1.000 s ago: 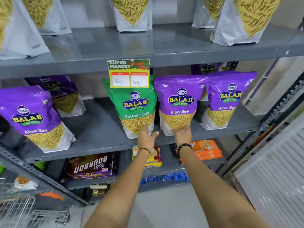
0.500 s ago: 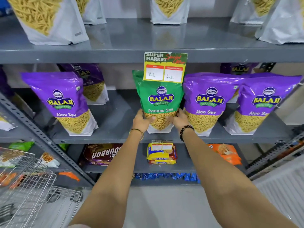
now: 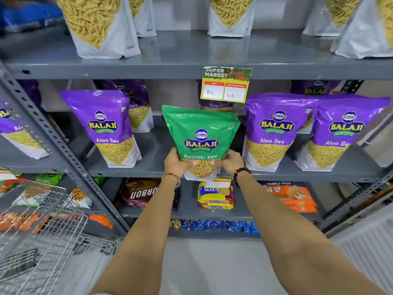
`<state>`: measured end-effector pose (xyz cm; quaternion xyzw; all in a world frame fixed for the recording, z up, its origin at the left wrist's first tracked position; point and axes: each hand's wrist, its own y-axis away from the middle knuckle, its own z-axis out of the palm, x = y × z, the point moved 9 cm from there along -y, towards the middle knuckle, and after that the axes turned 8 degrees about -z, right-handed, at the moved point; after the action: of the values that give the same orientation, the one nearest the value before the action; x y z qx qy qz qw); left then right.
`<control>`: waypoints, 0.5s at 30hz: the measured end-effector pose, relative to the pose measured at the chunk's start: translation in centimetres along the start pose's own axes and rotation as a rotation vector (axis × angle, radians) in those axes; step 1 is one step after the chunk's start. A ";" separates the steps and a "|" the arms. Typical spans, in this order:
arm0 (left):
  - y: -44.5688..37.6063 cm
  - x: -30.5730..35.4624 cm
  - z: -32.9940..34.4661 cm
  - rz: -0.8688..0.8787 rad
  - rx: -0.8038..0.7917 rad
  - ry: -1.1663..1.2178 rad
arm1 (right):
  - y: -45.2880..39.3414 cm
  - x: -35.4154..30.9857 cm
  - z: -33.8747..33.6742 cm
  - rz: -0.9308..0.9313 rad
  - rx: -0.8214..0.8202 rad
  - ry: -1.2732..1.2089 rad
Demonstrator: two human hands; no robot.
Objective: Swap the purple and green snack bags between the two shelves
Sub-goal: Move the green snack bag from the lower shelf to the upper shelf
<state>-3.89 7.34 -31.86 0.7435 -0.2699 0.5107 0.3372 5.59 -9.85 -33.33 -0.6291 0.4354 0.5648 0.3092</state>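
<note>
A green Ratlami Sev snack bag [image 3: 200, 133] is held upright at the front edge of the middle shelf [image 3: 148, 170]. My left hand [image 3: 177, 163] grips its lower left corner and my right hand [image 3: 230, 161] grips its lower right corner. Purple Aloo Sev bags stand on the same shelf: one to the left [image 3: 106, 126], two to the right [image 3: 274, 128] [image 3: 342, 133], and more behind. The upper shelf [image 3: 180, 52] carries several bags whose tops are cut off by the frame, so their colour is hidden.
A price card [image 3: 226, 85] hangs from the upper shelf's front edge, just above the green bag. Biscuit packs [image 3: 217, 193] and an orange pack [image 3: 295, 199] lie on the shelf below. A wire basket [image 3: 42, 231] sits at lower left beside a grey upright post [image 3: 63, 150].
Both hands closed on the green bag's lower corners and drew it forward and down, off its standing spot, towards the shelf edge. The view shifted left and closer.
</note>
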 end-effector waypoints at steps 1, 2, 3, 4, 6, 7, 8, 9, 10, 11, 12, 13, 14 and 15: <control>0.7 -0.1 -0.5 0.009 0.000 0.002 | 0.7 -0.1 0.3 -0.013 -0.004 0.000; 1.3 -0.1 -1.0 0.019 0.003 0.001 | 1.3 -0.1 0.6 -0.027 -0.011 -0.009; 1.9 -0.1 -1.6 0.029 0.002 -0.004 | 1.9 -0.2 1.0 -0.038 -0.019 -0.021; 2.3 0.0 -2.2 0.044 0.001 -0.002 | 2.5 -0.6 1.3 -0.049 -0.026 -0.039; 3.0 0.6 -3.8 0.084 0.006 0.023 | 3.5 -2.1 1.7 -0.082 -0.032 -0.079; 3.3 1.2 -4.6 0.104 0.010 0.037 | 3.9 -3.3 1.9 -0.107 -0.040 -0.103; 3.6 2.1 -5.3 0.128 0.012 0.053 | 4.3 -4.5 2.1 -0.138 -0.054 -0.125; 4.1 3.1 -6.1 0.154 0.012 0.069 | 4.5 -6.0 2.2 -0.174 -0.066 -0.138; 4.5 4.5 -6.8 0.184 0.010 0.088 | 4.8 -7.6 2.2 -0.212 -0.074 -0.145; 5.0 5.9 -7.5 0.213 0.015 0.098 | 5.0 -9.3 2.1 -0.244 -0.079 -0.151; 5.5 7.5 -8.3 0.246 0.023 0.100 | 5.2 -10.9 1.9 -0.276 -0.081 -0.166; 6.0 9.2 -9.1 0.285 0.034 0.095 | 5.3 -12.5 1.7 -0.301 -0.083 -0.182; 6.5 11.0 -9.8 0.327 0.043 0.092 | 5.4 -14.1 1.5 -0.327 -0.084 -0.195; 6.9 12.7 -10.4 0.367 0.050 0.091 | 5.5 -15.8 1.2 -0.356 -0.092 -0.211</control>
<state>-10.78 10.38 -15.76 0.6660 -0.3725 0.6034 0.2316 0.42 -8.01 -17.47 -0.6469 0.2565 0.5833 0.4189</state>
